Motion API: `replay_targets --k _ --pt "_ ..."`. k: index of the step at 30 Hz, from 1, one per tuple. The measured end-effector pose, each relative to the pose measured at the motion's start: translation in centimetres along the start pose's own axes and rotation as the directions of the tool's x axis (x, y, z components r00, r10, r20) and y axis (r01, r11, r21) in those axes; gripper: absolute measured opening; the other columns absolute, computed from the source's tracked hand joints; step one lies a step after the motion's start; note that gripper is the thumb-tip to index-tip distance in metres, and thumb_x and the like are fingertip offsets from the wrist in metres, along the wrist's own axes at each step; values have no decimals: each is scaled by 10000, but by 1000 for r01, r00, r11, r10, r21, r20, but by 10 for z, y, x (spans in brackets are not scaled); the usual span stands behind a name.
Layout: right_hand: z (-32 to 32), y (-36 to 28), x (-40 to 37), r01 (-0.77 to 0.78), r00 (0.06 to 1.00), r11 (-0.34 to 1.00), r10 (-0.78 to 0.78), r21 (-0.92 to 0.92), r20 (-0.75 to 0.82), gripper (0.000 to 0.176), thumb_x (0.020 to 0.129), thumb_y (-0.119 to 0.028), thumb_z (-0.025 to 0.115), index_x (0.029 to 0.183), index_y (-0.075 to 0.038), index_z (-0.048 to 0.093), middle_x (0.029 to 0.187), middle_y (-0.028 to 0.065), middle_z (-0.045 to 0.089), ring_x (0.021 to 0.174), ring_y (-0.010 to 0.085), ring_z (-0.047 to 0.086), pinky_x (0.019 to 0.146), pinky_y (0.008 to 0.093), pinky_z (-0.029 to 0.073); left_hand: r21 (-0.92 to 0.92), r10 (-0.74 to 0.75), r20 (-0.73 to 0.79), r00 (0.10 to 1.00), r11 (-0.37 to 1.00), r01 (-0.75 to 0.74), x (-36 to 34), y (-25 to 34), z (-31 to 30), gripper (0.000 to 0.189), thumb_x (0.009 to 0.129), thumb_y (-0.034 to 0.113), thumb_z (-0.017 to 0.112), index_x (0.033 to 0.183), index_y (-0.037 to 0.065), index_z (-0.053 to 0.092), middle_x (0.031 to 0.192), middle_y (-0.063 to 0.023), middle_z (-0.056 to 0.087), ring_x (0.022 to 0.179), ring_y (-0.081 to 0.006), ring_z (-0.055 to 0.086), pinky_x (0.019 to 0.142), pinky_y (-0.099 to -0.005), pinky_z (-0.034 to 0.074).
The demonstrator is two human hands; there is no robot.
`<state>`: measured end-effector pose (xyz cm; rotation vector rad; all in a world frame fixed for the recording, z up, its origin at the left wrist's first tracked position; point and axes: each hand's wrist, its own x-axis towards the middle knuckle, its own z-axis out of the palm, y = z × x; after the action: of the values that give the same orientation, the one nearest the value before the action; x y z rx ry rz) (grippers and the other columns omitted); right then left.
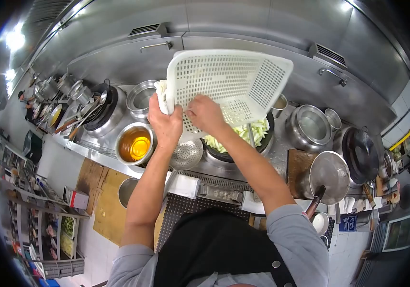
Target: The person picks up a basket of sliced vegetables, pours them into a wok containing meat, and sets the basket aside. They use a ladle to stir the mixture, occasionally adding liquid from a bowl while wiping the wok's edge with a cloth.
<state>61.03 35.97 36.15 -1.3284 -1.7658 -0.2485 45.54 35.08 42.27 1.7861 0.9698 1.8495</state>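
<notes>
A white perforated plastic basket [214, 71] is tilted on its side above the wok [271, 129]. My left hand [165, 122] grips the basket's near left rim, with a folded white cloth [162, 95] at the fingers. My right hand [206, 114] is at the basket's inner side, its fingers curled; whether they hold anything is hidden. Chopped pale green vegetable pieces [257, 133] lie in the wok below, partly covered by the basket and my right forearm. A metal handle [251, 135] leans among the pieces. Beside the wok sits a perforated metal skimmer [186, 154].
A bowl of amber liquid [135, 145] stands left of my left forearm. Metal pots [308, 125] and a handled strainer [330, 174] are on the right. Further left are another wok [104, 110] and long-handled tools. A wall faucet [334, 75] juts out behind.
</notes>
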Motion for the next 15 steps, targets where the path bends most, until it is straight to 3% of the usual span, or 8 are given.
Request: replay_targets --k 4,7,8,10,11,13,15 --pt "13 41 -12 60 998 996 -57 -71 36 83 857 -115 686 844 -58 744 940 125 685 966 331 660 825 460 576 -17 50 -68 996 999 -51 8 -6 26 409 779 -39 667 1187 -39 645 1008 -211 720 941 -375 732 876 -439 562" --pt "7 69 -31 86 992 981 -69 -174 105 87 847 -76 666 854 -30 739 934 130 685 984 334 666 860 465 572 248 145 -50 988 960 -128 20 -43 32 444 776 -29 693 1218 -38 642 1071 -236 706 985 -457 691 905 -489 545" --pt "5 82 -41 71 980 977 -31 -201 199 97 835 -55 657 873 -20 739 950 137 695 990 344 676 879 470 572 254 136 -48 990 960 -119 25 -51 32 444 776 -29 693 1218 -38 642 1071 -236 706 985 -457 691 905 -489 545" --pt "25 142 -78 66 978 949 1 -308 211 97 822 -29 644 847 -15 736 961 154 709 975 368 691 875 479 578 390 301 -47 953 884 -259 33 -64 24 468 778 -13 703 1241 -36 638 1105 -246 697 1037 -480 670 935 -509 535" --pt "21 160 -92 -104 916 936 222 -335 334 61 818 -25 645 824 -22 706 928 202 706 950 392 695 858 499 567 410 296 -55 954 877 -249 34 -68 14 468 778 -13 703 1241 -36 638 1105 -246 697 1037 -480 670 935 -509 535" --pt "2 186 -108 -123 966 964 171 -237 194 89 910 -78 657 896 -52 741 950 209 717 925 415 702 835 528 561 426 243 -152 958 891 -158 43 -74 -12 498 779 -1 709 1271 -32 635 1136 -252 692 1064 -487 663 953 -510 532" --pt "-27 165 -117 -328 945 945 328 10 18 144 1006 -108 642 1047 -25 752 1039 216 742 968 425 707 858 480 561 448 214 -244 946 890 -86 40 -86 -50 508 787 1 726 1285 -34 631 1128 -231 711 1053 -440 692 966 -479 537"
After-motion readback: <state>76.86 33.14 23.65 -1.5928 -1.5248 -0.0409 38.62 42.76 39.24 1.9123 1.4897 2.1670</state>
